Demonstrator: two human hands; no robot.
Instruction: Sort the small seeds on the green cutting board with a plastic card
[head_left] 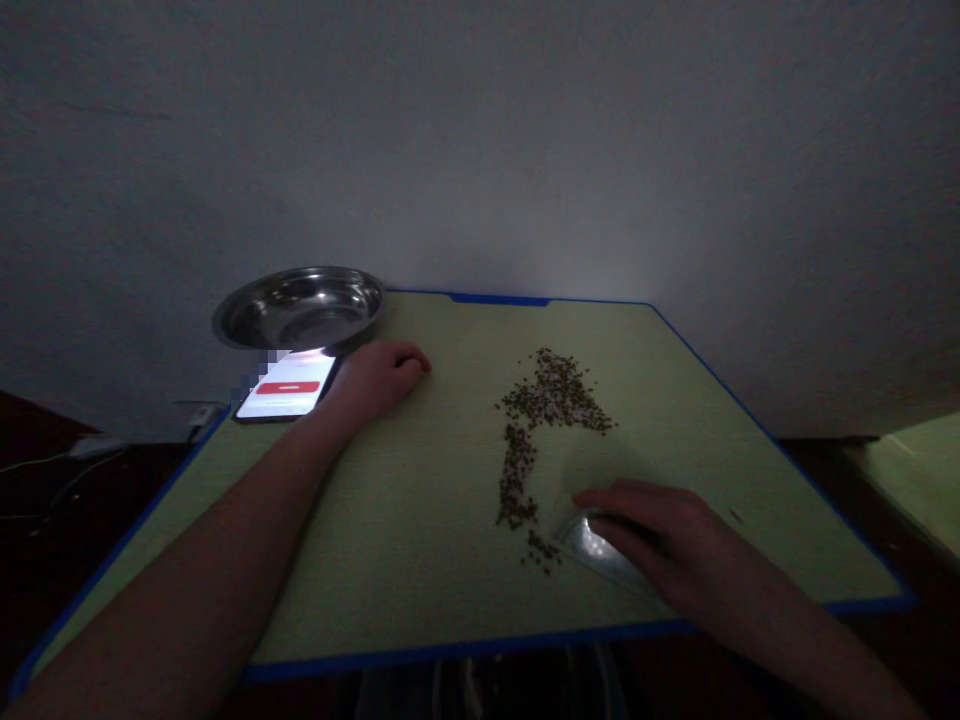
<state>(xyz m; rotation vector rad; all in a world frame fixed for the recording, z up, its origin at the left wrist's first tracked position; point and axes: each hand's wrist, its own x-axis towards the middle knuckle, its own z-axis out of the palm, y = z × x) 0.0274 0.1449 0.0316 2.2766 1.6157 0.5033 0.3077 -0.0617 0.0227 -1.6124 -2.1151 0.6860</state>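
Small dark seeds or grains (pixel 556 392) lie spread across the middle of the green tabletop, with a narrow trail (pixel 517 470) of them running toward the near edge. To the right of the trail, my right hand (pixel 660 530) grips a clear, shiny piece of plastic held low over the table. Its tip is close to a few loose grains (pixel 541 550); its exact kind is hard to make out in the dim light. My left hand (pixel 382 378) rests on the table beside the phone, fingers curled in, with nothing visible in it.
A wide steel basin (pixel 304 308) stands at the back left. In front of it lies a phone (pixel 289 388) with a lit screen. The table has a blue rim (pixel 720 385), and a grey wall (pixel 525 150) rises behind it. Cables (pixel 67 470) hang at the lower left.
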